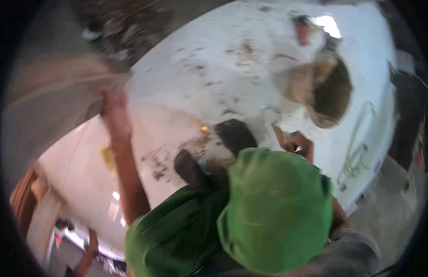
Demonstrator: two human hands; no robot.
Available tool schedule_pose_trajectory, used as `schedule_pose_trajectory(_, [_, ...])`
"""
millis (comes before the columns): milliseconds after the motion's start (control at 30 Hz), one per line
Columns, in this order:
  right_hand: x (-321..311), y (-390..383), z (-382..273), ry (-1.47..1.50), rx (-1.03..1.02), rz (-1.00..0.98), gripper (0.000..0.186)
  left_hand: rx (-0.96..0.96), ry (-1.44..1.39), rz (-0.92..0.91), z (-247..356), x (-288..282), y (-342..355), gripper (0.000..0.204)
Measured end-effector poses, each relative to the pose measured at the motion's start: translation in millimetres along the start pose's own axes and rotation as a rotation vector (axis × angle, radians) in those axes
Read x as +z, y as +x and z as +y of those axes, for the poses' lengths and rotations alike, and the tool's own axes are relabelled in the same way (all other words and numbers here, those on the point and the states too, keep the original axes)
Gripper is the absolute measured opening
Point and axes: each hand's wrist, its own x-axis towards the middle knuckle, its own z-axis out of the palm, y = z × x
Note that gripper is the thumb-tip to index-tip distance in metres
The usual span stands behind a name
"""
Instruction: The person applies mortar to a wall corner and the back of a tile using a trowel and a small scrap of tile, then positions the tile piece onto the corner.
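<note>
I am squatting on a large, glossy white curved surface (177,101) strewn with dark specks. My two green-clothed knees are in the foreground, with dark shoes between them. My left arm reaches out past the left knee. At its end my left hand (114,104), smeared by motion, is at the edge of the white surface. A small dark flat piece (95,108) shows beside its fingers; whether they hold it is unclear. Beyond the right knee, my right hand (298,144) is low over the white surface with curled fingers. What lies in them, if anything, is hidden.
A round opening (333,92) with a brown inside lies at the upper right. Near it is a red-handled item (301,36). A pale looped cord (357,159) rests along the right side. A yellow patch (107,158) is at left. Another person's arm (90,249) shows lower left.
</note>
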Motion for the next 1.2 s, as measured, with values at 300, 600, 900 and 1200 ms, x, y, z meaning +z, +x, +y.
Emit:
schedule_pose_trajectory(300, [148, 194, -170, 0.843, 0.102, -0.436, 0.019, -0.134, 0.037, 0.183, 40, 51, -25, 0.077])
schedule_pose_trajectory(600, [240, 287, -213, 0.634, -0.115, -0.698, 0.023, -0.152, 0.117, 0.186, 28, 52, -28, 0.088])
schedule_pose_trajectory(900, [271, 328, -245, 0.524, -0.328, -0.670, 0.034, -0.136, 0.097, 0.203, 32, 53, -28, 0.081])
schedule_pose_trajectory(1200, [266, 334, -263, 0.381, -0.354, -0.723, 0.035, -0.137, 0.113, 0.161, 35, 53, -28, 0.081])
